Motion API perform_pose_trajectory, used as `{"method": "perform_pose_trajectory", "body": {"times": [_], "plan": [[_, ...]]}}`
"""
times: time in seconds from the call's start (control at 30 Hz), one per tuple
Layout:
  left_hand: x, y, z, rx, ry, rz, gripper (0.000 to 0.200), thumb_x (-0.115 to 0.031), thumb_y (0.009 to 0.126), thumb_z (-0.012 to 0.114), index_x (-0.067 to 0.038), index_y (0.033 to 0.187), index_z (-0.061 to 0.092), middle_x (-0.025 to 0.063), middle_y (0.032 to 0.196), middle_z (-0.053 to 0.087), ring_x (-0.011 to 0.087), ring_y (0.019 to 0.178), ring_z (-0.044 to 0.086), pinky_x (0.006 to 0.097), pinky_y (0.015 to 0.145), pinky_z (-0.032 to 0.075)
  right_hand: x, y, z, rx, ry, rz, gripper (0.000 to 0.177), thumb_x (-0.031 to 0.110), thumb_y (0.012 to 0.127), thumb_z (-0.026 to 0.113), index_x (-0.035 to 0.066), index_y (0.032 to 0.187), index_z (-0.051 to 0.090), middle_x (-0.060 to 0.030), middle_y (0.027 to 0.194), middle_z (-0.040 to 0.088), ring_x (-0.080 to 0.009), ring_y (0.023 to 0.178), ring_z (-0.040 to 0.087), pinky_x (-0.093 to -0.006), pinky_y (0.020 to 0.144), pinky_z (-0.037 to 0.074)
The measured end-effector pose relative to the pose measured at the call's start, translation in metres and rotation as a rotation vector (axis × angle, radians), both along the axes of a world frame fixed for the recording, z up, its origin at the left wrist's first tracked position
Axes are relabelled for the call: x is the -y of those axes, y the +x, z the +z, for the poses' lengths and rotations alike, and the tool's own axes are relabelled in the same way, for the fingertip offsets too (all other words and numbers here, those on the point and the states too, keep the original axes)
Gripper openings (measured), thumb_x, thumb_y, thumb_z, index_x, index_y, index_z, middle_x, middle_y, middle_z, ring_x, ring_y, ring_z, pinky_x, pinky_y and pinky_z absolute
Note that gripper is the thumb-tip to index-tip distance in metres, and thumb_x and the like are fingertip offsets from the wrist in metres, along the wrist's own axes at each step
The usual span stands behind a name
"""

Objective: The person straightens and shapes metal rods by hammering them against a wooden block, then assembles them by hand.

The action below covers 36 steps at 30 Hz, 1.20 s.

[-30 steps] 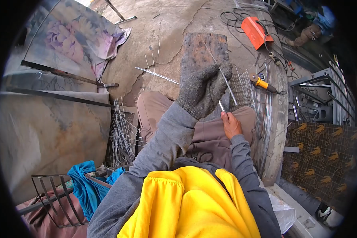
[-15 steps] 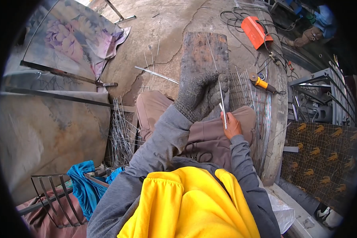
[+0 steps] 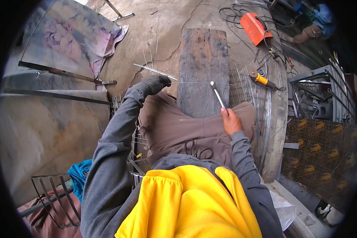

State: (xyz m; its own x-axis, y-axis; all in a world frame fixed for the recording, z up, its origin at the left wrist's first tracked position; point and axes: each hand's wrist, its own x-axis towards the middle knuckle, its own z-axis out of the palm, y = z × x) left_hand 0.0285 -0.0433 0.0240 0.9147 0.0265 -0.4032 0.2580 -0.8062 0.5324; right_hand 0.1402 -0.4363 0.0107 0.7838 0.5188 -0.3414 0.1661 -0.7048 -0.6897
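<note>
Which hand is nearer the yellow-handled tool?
Right. The right hand, gripping a metal rod, sits just below-left of the yellow-handled tool; the left hand, holding wire, is across the wooden plank.

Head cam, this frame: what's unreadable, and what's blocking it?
Head view, metal tool in the right hand: too thin to tell its type; grip buried in the fist.
Head view, wire: one end vanishes inside the gloved left hand.
Head view, wooden plank: near end hidden behind the lap.
Head view, wire mesh: lower part covered by the right leg.
Head view, top right corner: cut off by the picture's dark round edge.
</note>
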Motion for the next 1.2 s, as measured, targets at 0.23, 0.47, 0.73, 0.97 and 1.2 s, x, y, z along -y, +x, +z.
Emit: {"method": "perform_pose_trajectory", "body": {"times": [0.23, 0.47, 0.73, 0.97, 1.2], "plan": [[-0.015, -0.007, -0.081, 0.038, -0.041, 0.039, 0.025, -0.012, 0.088, 0.058, -0.011, 0.111, 0.066, 0.0123, 0.11, 0.068, 0.0309, 0.106, 0.062, 0.0399, 0.092, 0.048, -0.002, -0.001, 0.006, 0.008, -0.017, -0.011, 0.05, 0.053, 0.096, 0.045, 0.004, 0.095, 0.059, -0.0252, 0.09, 0.065, -0.0478, 0.089, 0.059, -0.052, 0.076, 0.044], [-0.011, -0.008, -0.076, 0.044, -0.076, 0.053, 0.025, -0.014, 0.089, 0.056, -0.011, 0.112, 0.065, 0.0129, 0.112, 0.066, 0.0317, 0.107, 0.061, 0.0407, 0.092, 0.048, -0.022, -0.008, 0.014, 0.088, 0.063, -0.025, 0.05, 0.052, 0.097, 0.045, 0.004, 0.095, 0.06, -0.0234, 0.086, 0.065, -0.0474, 0.086, 0.06, -0.0519, 0.074, 0.045], [-0.008, -0.006, -0.073, -0.065, -0.073, 0.117, 0.026, -0.017, 0.092, 0.056, -0.009, 0.115, 0.065, 0.0141, 0.116, 0.065, 0.0317, 0.112, 0.059, 0.0399, 0.097, 0.045, -0.063, -0.011, 0.003, 0.092, 0.096, 0.042, 0.048, 0.049, 0.099, 0.044, 0.003, 0.092, 0.058, -0.0233, 0.082, 0.064, -0.0464, 0.082, 0.061, -0.0516, 0.071, 0.045], [-0.022, -0.006, -0.087, 0.013, -0.093, 0.089, 0.021, -0.015, 0.089, 0.057, -0.014, 0.108, 0.065, 0.011, 0.109, 0.068, 0.0293, 0.105, 0.062, 0.04, 0.091, 0.048, -0.068, -0.014, 0.016, 0.1, 0.112, 0.009, 0.051, 0.051, 0.099, 0.041, 0.003, 0.089, 0.055, -0.0247, 0.079, 0.063, -0.0491, 0.08, 0.059, -0.054, 0.071, 0.044], [-0.037, -0.007, -0.107, 0.047, -0.144, 0.065, 0.021, -0.014, 0.087, 0.057, -0.013, 0.107, 0.065, 0.0108, 0.107, 0.067, 0.0272, 0.101, 0.062, 0.0392, 0.089, 0.048, -0.07, -0.008, 0.014, 0.109, 0.038, 0.011, 0.051, 0.052, 0.098, 0.042, 0.003, 0.089, 0.055, -0.0252, 0.079, 0.063, -0.0496, 0.081, 0.058, -0.0547, 0.071, 0.043]]}}
